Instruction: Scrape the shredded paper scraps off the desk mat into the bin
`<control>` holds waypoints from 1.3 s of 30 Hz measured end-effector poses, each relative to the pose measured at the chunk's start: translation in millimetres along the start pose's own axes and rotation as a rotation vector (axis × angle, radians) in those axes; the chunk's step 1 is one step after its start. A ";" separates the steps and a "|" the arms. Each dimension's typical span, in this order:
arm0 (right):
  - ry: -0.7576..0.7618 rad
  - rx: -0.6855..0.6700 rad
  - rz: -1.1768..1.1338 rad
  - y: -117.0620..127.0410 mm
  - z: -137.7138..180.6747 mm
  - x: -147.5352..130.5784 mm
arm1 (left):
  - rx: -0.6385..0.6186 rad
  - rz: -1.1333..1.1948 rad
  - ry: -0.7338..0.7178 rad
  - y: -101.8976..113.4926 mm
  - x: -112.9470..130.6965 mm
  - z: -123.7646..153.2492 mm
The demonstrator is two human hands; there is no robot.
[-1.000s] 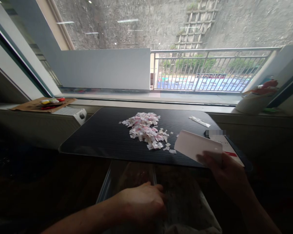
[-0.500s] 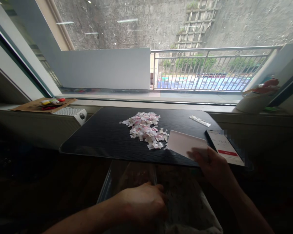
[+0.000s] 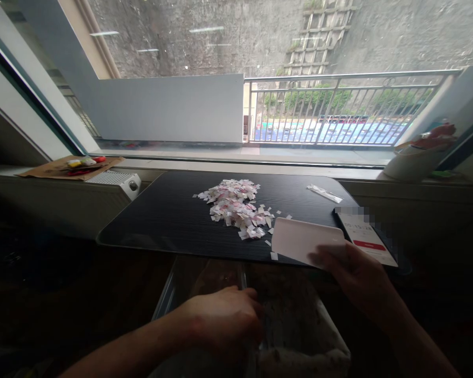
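A heap of small white and pink paper scraps (image 3: 236, 202) lies on the dark tabletop (image 3: 157, 215). My right hand (image 3: 350, 262) grips a flat, pale scraper (image 3: 303, 239) with rounded corners, held over the table's front edge. Its left end is close to a few loose scraps right of the heap. Below the table edge, my left hand (image 3: 228, 315) is closed over the rim of a clear plastic box (image 3: 169, 286). That hand's fingertips and most of the box's inside are in shadow or hidden.
A phone (image 3: 364, 236) showing a timer lies on the table's right side, with a thin white packet (image 3: 324, 193) behind it. A radiator (image 3: 118, 184) stands left of the table. On the sill, several coloured items rest on brown cardboard (image 3: 47, 170).
The scraper has shifted slightly right and down, away from the heap. Loose scraps now show around its left end. My left hand and the box have moved slightly left.
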State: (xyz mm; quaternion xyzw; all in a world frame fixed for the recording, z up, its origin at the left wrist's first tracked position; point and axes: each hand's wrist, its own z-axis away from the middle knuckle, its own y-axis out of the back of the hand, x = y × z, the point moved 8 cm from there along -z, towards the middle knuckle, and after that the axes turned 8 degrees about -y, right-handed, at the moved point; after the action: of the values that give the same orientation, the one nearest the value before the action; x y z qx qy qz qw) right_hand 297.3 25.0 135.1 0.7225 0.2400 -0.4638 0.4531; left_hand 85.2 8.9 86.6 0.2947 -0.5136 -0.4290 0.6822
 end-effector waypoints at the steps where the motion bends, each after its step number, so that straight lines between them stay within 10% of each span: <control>1: 0.009 0.011 0.001 -0.4 -1.0 0.1 | 0.003 0.003 0.005 0.5 -1.0 1.1; 39: -0.174 -0.102 -0.232 6.7 -0.5 18.2 | -0.066 0.017 0.030 -0.9 -4.0 -1.4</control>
State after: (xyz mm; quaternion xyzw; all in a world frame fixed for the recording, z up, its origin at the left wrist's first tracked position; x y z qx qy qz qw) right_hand 310.9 20.9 122.0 0.6231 0.3051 -0.5610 0.4517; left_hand 85.9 12.0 83.6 0.2741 -0.4913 -0.4353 0.7029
